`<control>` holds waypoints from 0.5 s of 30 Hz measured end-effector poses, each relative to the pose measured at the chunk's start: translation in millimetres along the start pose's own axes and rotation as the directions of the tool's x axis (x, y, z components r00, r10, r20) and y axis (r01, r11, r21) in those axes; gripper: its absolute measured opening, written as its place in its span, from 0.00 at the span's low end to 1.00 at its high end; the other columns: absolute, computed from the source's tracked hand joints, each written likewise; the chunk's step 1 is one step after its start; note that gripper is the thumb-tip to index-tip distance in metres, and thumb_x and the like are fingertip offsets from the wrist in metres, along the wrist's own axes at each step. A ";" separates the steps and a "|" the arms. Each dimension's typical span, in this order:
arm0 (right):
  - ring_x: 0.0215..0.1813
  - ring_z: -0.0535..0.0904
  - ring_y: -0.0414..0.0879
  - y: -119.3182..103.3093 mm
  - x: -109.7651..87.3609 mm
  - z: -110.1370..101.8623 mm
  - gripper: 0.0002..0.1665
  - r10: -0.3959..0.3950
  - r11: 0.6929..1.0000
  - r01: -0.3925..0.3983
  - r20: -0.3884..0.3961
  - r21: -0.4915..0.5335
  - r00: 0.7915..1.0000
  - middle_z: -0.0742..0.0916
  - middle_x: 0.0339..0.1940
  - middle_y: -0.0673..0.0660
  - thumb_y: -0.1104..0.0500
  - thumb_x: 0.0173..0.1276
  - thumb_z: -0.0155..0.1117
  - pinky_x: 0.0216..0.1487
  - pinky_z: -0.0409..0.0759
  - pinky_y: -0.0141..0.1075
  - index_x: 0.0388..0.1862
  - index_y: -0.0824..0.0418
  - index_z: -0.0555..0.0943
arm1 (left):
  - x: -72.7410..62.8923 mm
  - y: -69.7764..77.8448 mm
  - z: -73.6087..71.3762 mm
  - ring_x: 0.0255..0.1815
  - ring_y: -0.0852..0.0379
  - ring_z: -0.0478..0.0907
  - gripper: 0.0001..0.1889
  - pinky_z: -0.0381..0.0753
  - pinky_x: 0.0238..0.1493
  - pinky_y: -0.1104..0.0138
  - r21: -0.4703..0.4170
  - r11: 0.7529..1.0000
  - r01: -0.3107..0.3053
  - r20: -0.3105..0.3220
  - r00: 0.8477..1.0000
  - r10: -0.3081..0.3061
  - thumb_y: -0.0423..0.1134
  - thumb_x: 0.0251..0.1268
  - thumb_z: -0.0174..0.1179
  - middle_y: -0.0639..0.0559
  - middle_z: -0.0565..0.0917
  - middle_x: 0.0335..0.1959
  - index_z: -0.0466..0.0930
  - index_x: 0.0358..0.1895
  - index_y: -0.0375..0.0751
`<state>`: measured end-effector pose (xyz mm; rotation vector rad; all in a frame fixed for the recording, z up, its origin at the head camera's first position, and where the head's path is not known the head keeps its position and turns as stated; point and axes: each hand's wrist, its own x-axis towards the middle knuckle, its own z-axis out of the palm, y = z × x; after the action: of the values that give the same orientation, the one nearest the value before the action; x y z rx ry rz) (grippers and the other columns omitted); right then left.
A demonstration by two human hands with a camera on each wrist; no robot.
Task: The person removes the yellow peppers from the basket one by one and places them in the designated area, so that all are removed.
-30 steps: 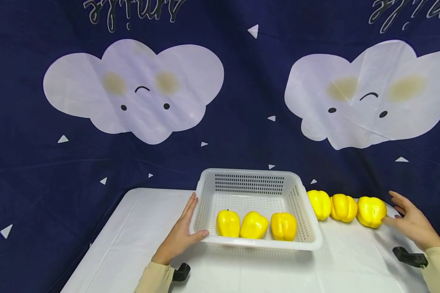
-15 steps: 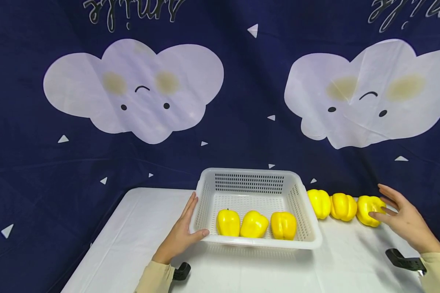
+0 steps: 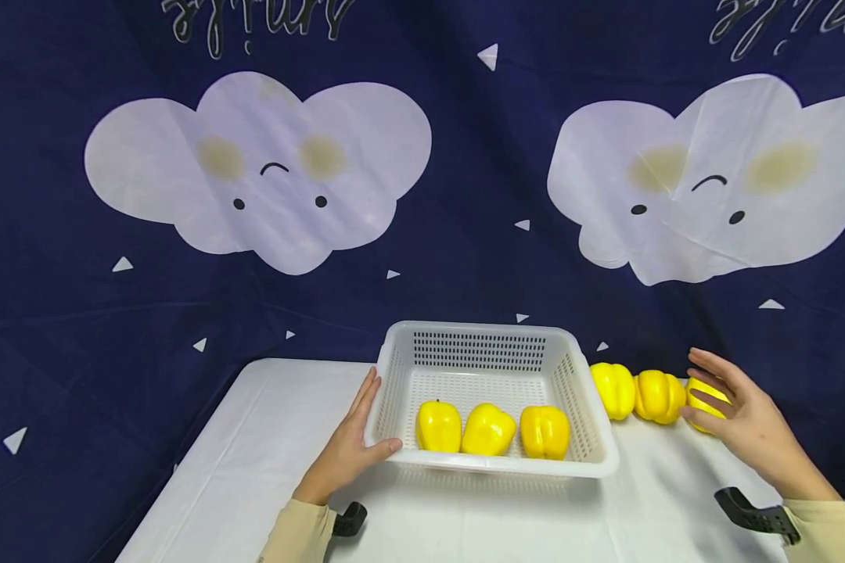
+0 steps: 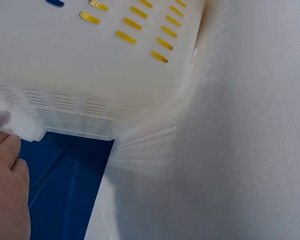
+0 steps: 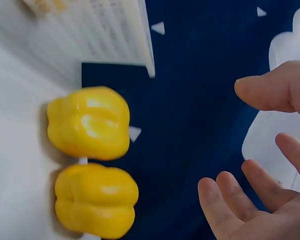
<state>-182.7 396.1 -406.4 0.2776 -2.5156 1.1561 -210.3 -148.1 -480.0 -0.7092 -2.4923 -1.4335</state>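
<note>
My left hand lies against the left side of a white plastic basket, its fingers straight along the outer wall and its thumb at the front left corner of the rim. Inside the basket, three yellow bell peppers sit in a row along the front. Three more stand in a row on the table to the right of it: a near one, a middle one and a far right one. Fingers spread, my right hand overlaps the far right pepper and partly hides it. Two peppers show beside that hand in the right wrist view.
A white cloth covers the table. Behind its back edge hangs a dark blue curtain printed with clouds and small triangles. Black straps sit at both wrists.
My right hand has moved left, from beside the far right pepper to in front of it. The left hand, the basket and the peppers have stayed in place.
</note>
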 end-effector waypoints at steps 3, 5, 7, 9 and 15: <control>0.60 0.66 0.19 -7.7 -2.0 7.2 0.54 -0.039 0.999 0.040 -0.003 0.024 0.999 0.69 0.73 0.43 0.74 0.59 0.72 0.50 0.73 0.14 0.81 0.55 0.58 | 0.5 -0.2 -0.5 0.81 0.40 0.42 0.53 0.52 0.71 0.35 0.006 1.000 0.000 -0.003 1.000 0.000 0.47 0.58 0.72 0.53 0.41 0.84 0.47 0.81 0.38; 0.61 0.67 0.21 -12.4 -3.3 12.7 0.54 -0.065 0.997 0.065 -0.005 0.043 0.998 0.70 0.71 0.40 0.76 0.57 0.72 0.51 0.73 0.14 0.80 0.56 0.60 | 0.5 0.0 -0.8 0.81 0.40 0.42 0.54 0.52 0.71 0.35 0.006 1.000 0.006 -0.002 1.000 -0.006 0.49 0.58 0.72 0.53 0.41 0.84 0.47 0.81 0.38; 0.62 0.68 0.23 -16.7 -4.4 18.2 0.54 -0.088 0.994 0.088 0.003 0.067 0.996 0.69 0.70 0.39 0.77 0.57 0.71 0.52 0.73 0.15 0.79 0.58 0.60 | 0.6 0.5 -0.9 0.82 0.41 0.42 0.54 0.52 0.71 0.35 0.002 1.000 0.020 -0.001 1.000 -0.020 0.51 0.58 0.72 0.54 0.41 0.84 0.47 0.81 0.39; 0.63 0.69 0.25 -21.5 -5.7 23.9 0.54 -0.103 0.991 0.101 0.014 0.091 0.995 0.69 0.70 0.39 0.77 0.56 0.72 0.54 0.73 0.16 0.79 0.59 0.60 | 0.5 1.0 -0.8 0.82 0.41 0.42 0.54 0.53 0.71 0.36 -0.002 0.999 0.032 0.000 0.999 -0.032 0.53 0.58 0.72 0.55 0.41 0.84 0.48 0.81 0.40; 0.63 0.71 0.28 -37.7 -9.9 39.5 0.55 -0.090 0.988 0.085 0.032 0.128 0.995 0.70 0.69 0.39 0.75 0.56 0.74 0.54 0.75 0.18 0.79 0.58 0.59 | 0.5 1.5 0.3 0.82 0.41 0.42 0.53 0.52 0.71 0.36 -0.007 1.000 0.029 0.004 1.000 -0.029 0.47 0.58 0.72 0.55 0.40 0.84 0.47 0.81 0.40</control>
<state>-171.0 341.9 -408.0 0.4422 -2.4389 1.2882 -210.0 -147.1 -478.9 -0.6809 -2.5117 -1.4526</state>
